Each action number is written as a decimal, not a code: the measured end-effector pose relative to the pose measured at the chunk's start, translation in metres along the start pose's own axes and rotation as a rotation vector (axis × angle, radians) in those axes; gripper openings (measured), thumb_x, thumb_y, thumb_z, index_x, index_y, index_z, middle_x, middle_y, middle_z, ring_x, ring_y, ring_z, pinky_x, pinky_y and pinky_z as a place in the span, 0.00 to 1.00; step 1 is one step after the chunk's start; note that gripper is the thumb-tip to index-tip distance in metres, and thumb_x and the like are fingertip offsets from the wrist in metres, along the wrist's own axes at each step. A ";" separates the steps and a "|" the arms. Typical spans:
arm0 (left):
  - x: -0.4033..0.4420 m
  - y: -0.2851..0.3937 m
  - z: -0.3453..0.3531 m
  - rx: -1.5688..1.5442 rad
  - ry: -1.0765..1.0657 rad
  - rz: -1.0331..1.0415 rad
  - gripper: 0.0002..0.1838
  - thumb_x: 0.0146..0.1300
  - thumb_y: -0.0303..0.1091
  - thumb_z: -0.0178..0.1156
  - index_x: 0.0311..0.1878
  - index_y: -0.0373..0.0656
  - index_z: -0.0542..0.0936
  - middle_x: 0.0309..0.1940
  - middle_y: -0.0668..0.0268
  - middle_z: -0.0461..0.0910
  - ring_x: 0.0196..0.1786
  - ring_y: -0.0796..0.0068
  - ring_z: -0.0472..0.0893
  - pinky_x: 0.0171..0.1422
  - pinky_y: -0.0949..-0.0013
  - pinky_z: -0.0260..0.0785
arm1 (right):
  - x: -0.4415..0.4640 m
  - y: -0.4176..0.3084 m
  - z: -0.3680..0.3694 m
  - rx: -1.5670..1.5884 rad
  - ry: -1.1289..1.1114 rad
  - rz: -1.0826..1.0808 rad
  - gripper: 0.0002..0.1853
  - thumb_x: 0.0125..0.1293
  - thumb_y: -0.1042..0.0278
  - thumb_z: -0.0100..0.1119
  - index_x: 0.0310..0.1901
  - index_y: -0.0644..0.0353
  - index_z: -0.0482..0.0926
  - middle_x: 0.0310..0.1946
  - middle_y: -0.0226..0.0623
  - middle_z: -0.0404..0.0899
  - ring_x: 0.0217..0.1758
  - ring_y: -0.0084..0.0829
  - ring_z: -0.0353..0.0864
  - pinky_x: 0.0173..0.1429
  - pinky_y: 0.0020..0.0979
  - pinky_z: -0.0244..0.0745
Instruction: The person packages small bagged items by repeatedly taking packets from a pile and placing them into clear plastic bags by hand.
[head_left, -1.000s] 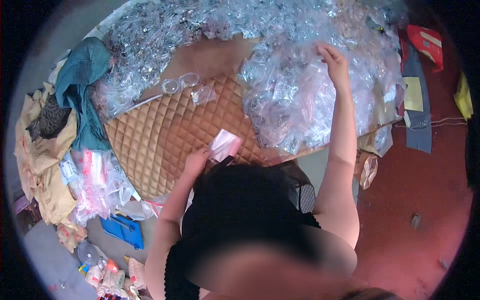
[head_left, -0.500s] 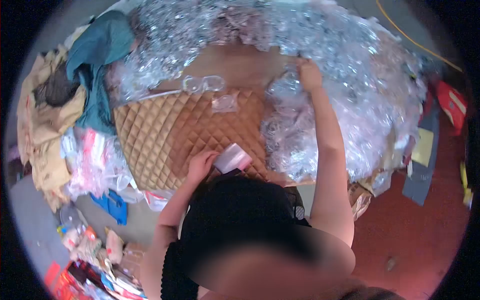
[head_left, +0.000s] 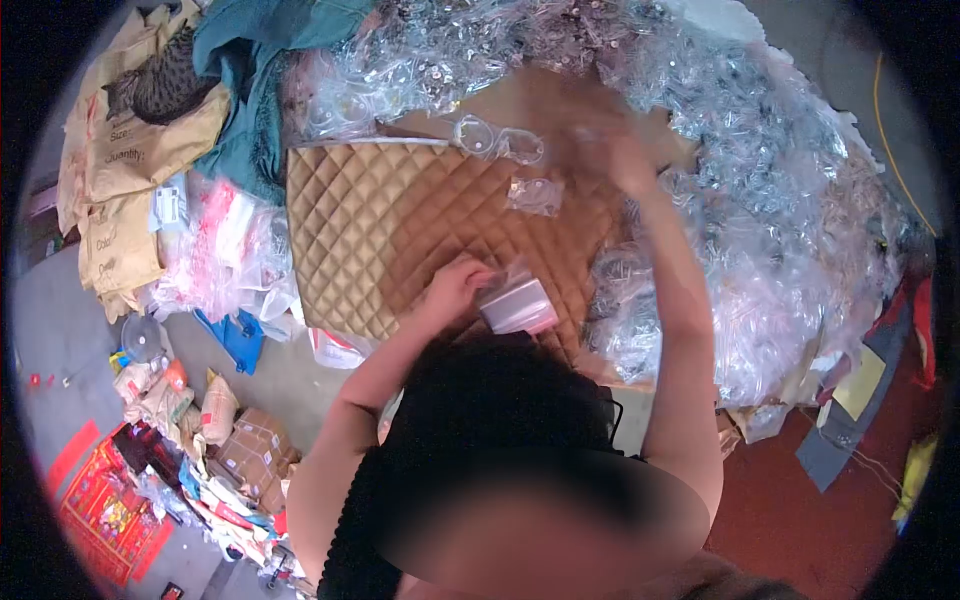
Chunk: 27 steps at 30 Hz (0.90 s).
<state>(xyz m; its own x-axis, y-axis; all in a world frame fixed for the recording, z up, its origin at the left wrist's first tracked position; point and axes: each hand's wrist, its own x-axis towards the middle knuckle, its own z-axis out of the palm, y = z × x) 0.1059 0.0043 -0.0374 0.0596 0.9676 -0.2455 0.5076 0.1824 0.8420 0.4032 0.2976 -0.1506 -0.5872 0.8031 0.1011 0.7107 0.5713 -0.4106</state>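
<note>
A stack of small clear plastic bags point(head_left: 518, 307) lies near my body on the brown quilted pad point(head_left: 340, 230). My left hand point(head_left: 458, 285) is closed at the stack's left corner, its fingertips pinched on a bag's edge. Farther out, my right hand point(head_left: 630, 165) is smeared by motion over brown cardboard point(head_left: 560, 110), at the edge of the heap of clear packets point(head_left: 730, 250). Its fingers are too blurred to read. Beyond the stack, a small clear packet point(head_left: 536, 195) rests on the pad, with clear eyeglasses point(head_left: 498, 140) at the pad's far edge.
Teal cloth point(head_left: 240, 110) drapes at the upper left beside brown paper bags point(head_left: 150, 150), on which a tabby cat point(head_left: 165, 85) lies. Pink and white plastic bags point(head_left: 220, 240) lie left of the pad. Cardboard boxes point(head_left: 255, 455) stand on the floor at lower left.
The whole view has shifted, with the table things now farther right. My right hand has moved from the packet heap's edge to over the cardboard. My left hand stays by the bag stack.
</note>
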 end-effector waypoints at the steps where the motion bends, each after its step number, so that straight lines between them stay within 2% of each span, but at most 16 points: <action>1: 0.003 0.016 -0.006 0.000 0.002 0.005 0.06 0.64 0.32 0.61 0.36 0.39 0.82 0.32 0.57 0.80 0.38 0.56 0.80 0.43 0.62 0.72 | 0.014 -0.050 -0.007 -0.054 -0.066 0.016 0.16 0.61 0.63 0.59 0.48 0.61 0.78 0.45 0.51 0.79 0.51 0.50 0.78 0.54 0.47 0.73; 3: 0.008 0.044 -0.018 0.062 -0.135 -0.196 0.06 0.60 0.32 0.65 0.34 0.39 0.83 0.28 0.59 0.80 0.35 0.59 0.81 0.41 0.63 0.73 | 0.036 -0.100 0.005 -0.114 -0.123 0.019 0.15 0.62 0.64 0.58 0.47 0.62 0.77 0.44 0.52 0.79 0.51 0.50 0.78 0.54 0.47 0.73; 4: 0.008 0.044 -0.017 0.063 -0.120 -0.195 0.06 0.60 0.32 0.65 0.34 0.39 0.83 0.28 0.59 0.80 0.35 0.59 0.81 0.41 0.63 0.73 | 0.042 -0.094 0.050 -0.144 0.026 0.036 0.15 0.61 0.64 0.57 0.48 0.61 0.77 0.42 0.52 0.79 0.50 0.51 0.79 0.54 0.48 0.73; 5: 0.008 0.043 -0.017 -0.030 -0.001 -0.080 0.07 0.59 0.33 0.66 0.32 0.39 0.82 0.26 0.59 0.79 0.32 0.60 0.80 0.39 0.63 0.72 | 0.049 -0.093 0.077 -0.170 0.174 0.054 0.15 0.61 0.65 0.56 0.48 0.60 0.77 0.41 0.52 0.80 0.48 0.51 0.79 0.53 0.48 0.73; 7: 0.005 0.025 -0.020 -0.120 0.127 0.043 0.08 0.58 0.34 0.67 0.31 0.39 0.81 0.24 0.59 0.78 0.30 0.60 0.79 0.37 0.64 0.71 | 0.047 -0.117 0.049 -0.226 0.181 0.011 0.16 0.60 0.65 0.57 0.49 0.59 0.77 0.41 0.52 0.80 0.48 0.52 0.79 0.53 0.48 0.74; 9: -0.001 -0.007 -0.020 0.086 0.291 0.234 0.15 0.56 0.40 0.70 0.28 0.39 0.78 0.29 0.59 0.79 0.31 0.59 0.80 0.36 0.63 0.71 | 0.049 -0.134 0.018 -0.292 0.188 -0.030 0.17 0.59 0.66 0.58 0.50 0.59 0.77 0.41 0.51 0.80 0.47 0.52 0.80 0.53 0.48 0.74; 11: -0.018 -0.018 -0.038 0.109 0.189 0.111 0.15 0.55 0.40 0.71 0.28 0.39 0.77 0.30 0.59 0.78 0.32 0.58 0.79 0.36 0.62 0.71 | 0.054 -0.133 -0.003 -0.052 -0.128 0.245 0.20 0.58 0.66 0.61 0.54 0.56 0.76 0.46 0.50 0.79 0.49 0.51 0.80 0.54 0.46 0.75; 12: -0.019 -0.023 -0.045 0.134 0.085 -0.019 0.15 0.55 0.39 0.71 0.27 0.39 0.76 0.30 0.59 0.78 0.32 0.58 0.79 0.36 0.62 0.71 | 0.067 -0.133 -0.014 -0.060 -0.127 0.232 0.20 0.58 0.66 0.61 0.54 0.56 0.76 0.46 0.50 0.79 0.49 0.51 0.80 0.54 0.46 0.75; 14: -0.018 -0.022 -0.056 0.090 0.144 -0.052 0.14 0.55 0.39 0.71 0.30 0.40 0.77 0.30 0.59 0.77 0.31 0.57 0.79 0.36 0.61 0.72 | 0.089 -0.145 -0.032 0.098 0.161 -0.069 0.26 0.57 0.67 0.62 0.60 0.52 0.74 0.47 0.50 0.80 0.51 0.50 0.79 0.53 0.45 0.76; 16: -0.013 -0.019 -0.058 0.053 0.200 -0.070 0.14 0.55 0.39 0.71 0.32 0.40 0.77 0.29 0.59 0.77 0.31 0.57 0.79 0.36 0.60 0.72 | 0.127 -0.184 -0.055 0.181 -0.019 -0.016 0.35 0.56 0.67 0.64 0.68 0.46 0.66 0.47 0.52 0.80 0.51 0.50 0.80 0.52 0.46 0.76; 18: 0.000 -0.014 -0.054 -0.245 0.386 -0.236 0.15 0.53 0.40 0.71 0.32 0.41 0.76 0.29 0.61 0.74 0.35 0.55 0.76 0.40 0.60 0.71 | 0.175 -0.234 -0.083 0.106 -0.184 -0.026 0.43 0.57 0.66 0.65 0.74 0.44 0.56 0.46 0.52 0.81 0.50 0.51 0.81 0.52 0.46 0.76; 20: 0.013 -0.011 -0.066 -0.073 0.404 -0.065 0.15 0.54 0.39 0.70 0.34 0.41 0.76 0.30 0.60 0.74 0.39 0.54 0.76 0.44 0.58 0.70 | 0.229 -0.270 -0.077 0.139 -0.247 0.139 0.48 0.57 0.65 0.67 0.75 0.43 0.49 0.47 0.52 0.81 0.48 0.51 0.81 0.52 0.46 0.76; 21: 0.018 -0.008 -0.073 0.097 0.409 0.101 0.14 0.54 0.37 0.70 0.35 0.41 0.76 0.32 0.58 0.74 0.43 0.53 0.75 0.47 0.56 0.70 | 0.255 -0.268 -0.054 0.241 -0.167 0.137 0.46 0.57 0.65 0.67 0.75 0.45 0.52 0.46 0.52 0.81 0.48 0.51 0.82 0.51 0.46 0.76; 24: 0.026 0.008 -0.088 0.441 0.550 0.151 0.10 0.55 0.32 0.67 0.35 0.40 0.77 0.34 0.56 0.74 0.47 0.49 0.73 0.56 0.50 0.67 | 0.290 -0.266 -0.006 0.256 -0.053 0.146 0.41 0.56 0.65 0.68 0.71 0.50 0.59 0.44 0.50 0.82 0.47 0.46 0.83 0.49 0.44 0.76; 26: 0.024 -0.012 -0.091 0.406 0.540 0.159 0.10 0.56 0.31 0.66 0.40 0.41 0.78 0.36 0.56 0.75 0.48 0.49 0.74 0.58 0.48 0.66 | 0.289 -0.262 0.018 0.166 -0.033 0.151 0.39 0.56 0.65 0.69 0.69 0.55 0.63 0.42 0.50 0.82 0.46 0.42 0.83 0.48 0.41 0.77; 27: 0.021 -0.021 -0.094 0.367 0.525 0.166 0.12 0.57 0.30 0.65 0.44 0.41 0.80 0.38 0.56 0.77 0.50 0.49 0.75 0.59 0.45 0.65 | 0.281 -0.252 0.031 0.325 0.047 0.094 0.35 0.56 0.66 0.69 0.66 0.56 0.67 0.42 0.46 0.82 0.46 0.37 0.83 0.48 0.37 0.77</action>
<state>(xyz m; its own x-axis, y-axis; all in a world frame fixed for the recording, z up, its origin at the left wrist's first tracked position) 0.0160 0.0373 -0.0157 -0.2178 0.9512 0.2185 0.7932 0.0421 0.6075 0.0471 0.3742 -0.0464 -0.5012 0.8609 0.0874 0.5957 0.4165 -0.6868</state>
